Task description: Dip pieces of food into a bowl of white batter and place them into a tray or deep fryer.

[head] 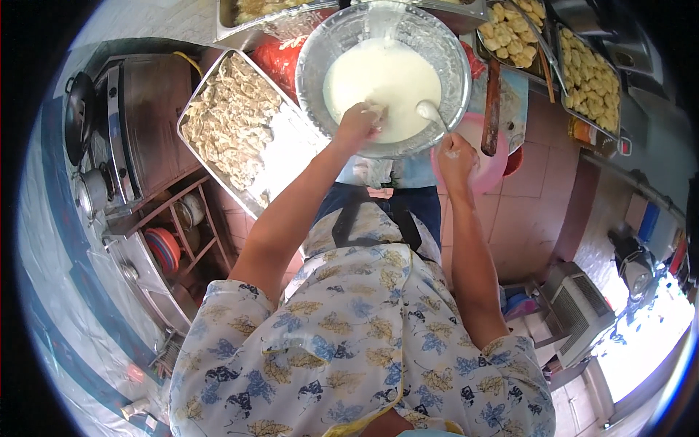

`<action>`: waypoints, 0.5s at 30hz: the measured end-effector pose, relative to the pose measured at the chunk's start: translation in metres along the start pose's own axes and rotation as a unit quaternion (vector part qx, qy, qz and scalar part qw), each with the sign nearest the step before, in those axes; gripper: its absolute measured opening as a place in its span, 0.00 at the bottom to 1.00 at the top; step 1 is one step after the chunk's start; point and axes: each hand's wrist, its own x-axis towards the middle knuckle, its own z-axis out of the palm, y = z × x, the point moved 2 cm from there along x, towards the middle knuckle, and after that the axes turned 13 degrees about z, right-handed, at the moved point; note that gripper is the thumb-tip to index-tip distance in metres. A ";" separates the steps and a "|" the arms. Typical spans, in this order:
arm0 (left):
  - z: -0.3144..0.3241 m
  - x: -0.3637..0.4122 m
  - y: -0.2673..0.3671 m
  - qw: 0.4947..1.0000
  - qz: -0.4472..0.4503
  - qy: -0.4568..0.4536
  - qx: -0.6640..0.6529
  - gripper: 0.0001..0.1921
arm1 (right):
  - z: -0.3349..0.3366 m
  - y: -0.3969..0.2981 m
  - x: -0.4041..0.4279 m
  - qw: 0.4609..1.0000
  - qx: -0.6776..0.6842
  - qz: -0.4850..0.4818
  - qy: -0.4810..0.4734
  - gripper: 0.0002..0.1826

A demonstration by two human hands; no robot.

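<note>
A wide metal basin (382,148) holds thick pale batter (382,71). My left hand (361,125) is over the near part of the batter, its fingers bent and blurred; whether a piece is between them cannot be told. My right hand (456,158) is closed around the handle of a metal spoon or ladle (428,111), whose batter-coated bowl is at the right side of the batter. Left of the basin, a metal tray (244,203) bears many coated, pale brown pieces (232,117) on its far left part.
A pink plastic bowl (489,175) stands below the basin's right edge, beside a wooden handle (491,109). Trays of yellowish pieces (590,76) lie at the far right. A metal tray (273,22) stands behind the basin. A shelf rack (203,218) is at the left.
</note>
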 end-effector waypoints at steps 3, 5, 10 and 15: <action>0.014 0.002 0.000 0.888 0.227 0.067 0.395 0.15 | 0.018 0.007 0.005 0.999 0.003 -0.031 0.028 0.13; 0.017 0.001 -0.003 0.884 0.222 0.050 0.408 0.15 | 0.020 0.002 0.000 0.999 0.004 -0.044 0.012 0.12; 0.017 0.000 -0.006 0.864 0.215 0.008 0.456 0.18 | 0.004 -0.029 -0.016 0.995 0.024 -0.082 -0.050 0.10; 0.009 0.007 -0.015 0.919 0.240 0.078 0.302 0.16 | 0.006 -0.008 0.001 1.000 -0.012 -0.013 0.008 0.11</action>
